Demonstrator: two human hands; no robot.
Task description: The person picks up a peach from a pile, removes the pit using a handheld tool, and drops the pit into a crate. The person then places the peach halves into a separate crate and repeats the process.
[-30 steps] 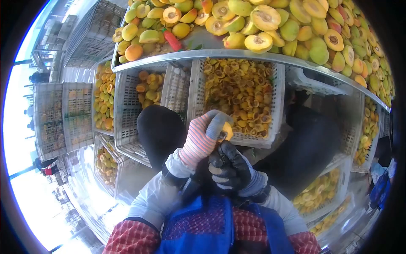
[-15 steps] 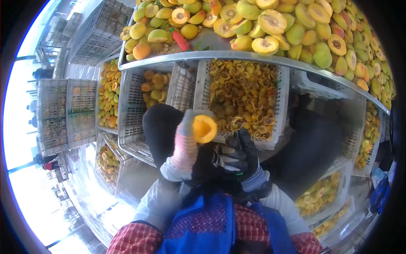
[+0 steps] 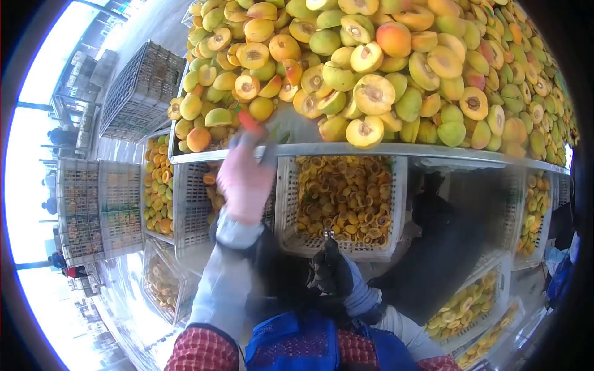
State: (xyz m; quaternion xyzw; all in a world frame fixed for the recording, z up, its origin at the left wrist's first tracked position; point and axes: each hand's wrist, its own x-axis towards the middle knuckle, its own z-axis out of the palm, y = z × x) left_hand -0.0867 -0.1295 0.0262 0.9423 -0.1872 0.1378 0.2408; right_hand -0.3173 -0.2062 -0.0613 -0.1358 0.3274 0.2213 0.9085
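My left hand [image 3: 246, 179], in a pale glove and smeared by motion, reaches to the metal rim [image 3: 309, 150] of the fruit table. Its fingertips meet the lower end of a red object [image 3: 249, 120] with a green tip; whether they grip it is unclear. My right hand [image 3: 332, 269], in a dark glove, is closed around a small metal tool [image 3: 328, 234], whose tip points up. Halved yellow-green fruits [image 3: 373, 94] are heaped on the table. Below the rim, a white crate [image 3: 400, 204] holds small orange-brown fruit pieces [image 3: 343, 198].
Crates of fruit stand at the left [image 3: 159, 185], far right [image 3: 533, 210] and lower right [image 3: 464, 306]. Stacked grey crates [image 3: 142, 93] are at the upper left. My dark-clothed leg [image 3: 433, 266] lies right of my right hand.
The view has tilted up, showing more of the table. My left hand has moved up and forward to the rim, and the hollowed yellow fruit half is no longer seen in it.
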